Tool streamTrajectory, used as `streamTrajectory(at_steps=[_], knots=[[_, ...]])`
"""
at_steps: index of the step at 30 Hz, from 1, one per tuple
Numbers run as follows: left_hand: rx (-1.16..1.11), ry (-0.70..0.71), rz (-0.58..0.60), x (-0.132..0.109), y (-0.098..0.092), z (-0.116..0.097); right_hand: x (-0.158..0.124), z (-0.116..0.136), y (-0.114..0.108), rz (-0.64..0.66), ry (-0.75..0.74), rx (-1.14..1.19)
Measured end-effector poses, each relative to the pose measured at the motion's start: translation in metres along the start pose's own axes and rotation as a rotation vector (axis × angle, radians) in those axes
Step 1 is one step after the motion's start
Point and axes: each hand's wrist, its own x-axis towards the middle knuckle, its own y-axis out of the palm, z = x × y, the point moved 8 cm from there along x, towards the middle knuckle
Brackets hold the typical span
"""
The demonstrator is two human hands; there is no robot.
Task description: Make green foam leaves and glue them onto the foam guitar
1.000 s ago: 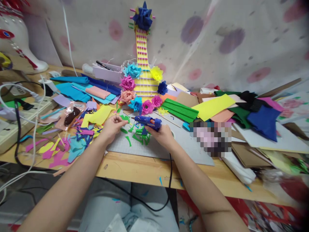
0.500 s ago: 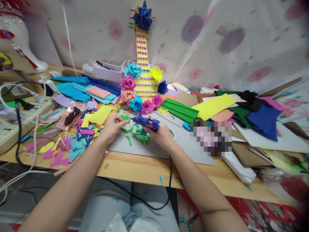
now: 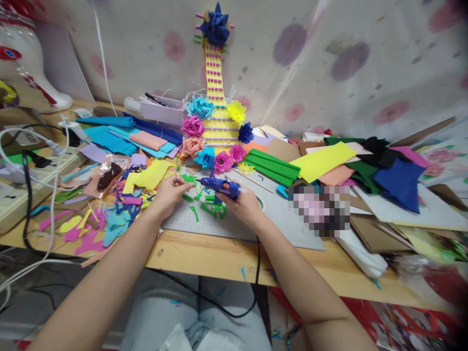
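Head view is showing me the right hand (image 3: 245, 205) gripping a blue glue gun (image 3: 221, 186) over green scraps (image 3: 216, 210), its nozzle (image 3: 199, 181) pointing toward the left hand (image 3: 171, 193), whose hold I cannot tell.

This is a craft workspace, shown by the glue gun (image 3: 221, 185), cutting mat (image 3: 288, 225), paper flowers (image 3: 224, 162) and bright paper scraps (image 3: 117, 223) across a wooden table (image 3: 204, 251).

glue gun (image 3: 221, 186): smooth plastic; tabletop (image 3: 212, 253): wood; flowers (image 3: 215, 29): matt paper

Soft, even light; blurry edges (darkest right)
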Motion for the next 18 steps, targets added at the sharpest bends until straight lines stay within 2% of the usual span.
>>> streamTrajectory(at_steps=[18], knots=[[0.015,0.010,0.004,0.0003,-0.0006,0.0012,0.0011,-0.0055,-0.0035,-0.040,-0.004,-0.023]])
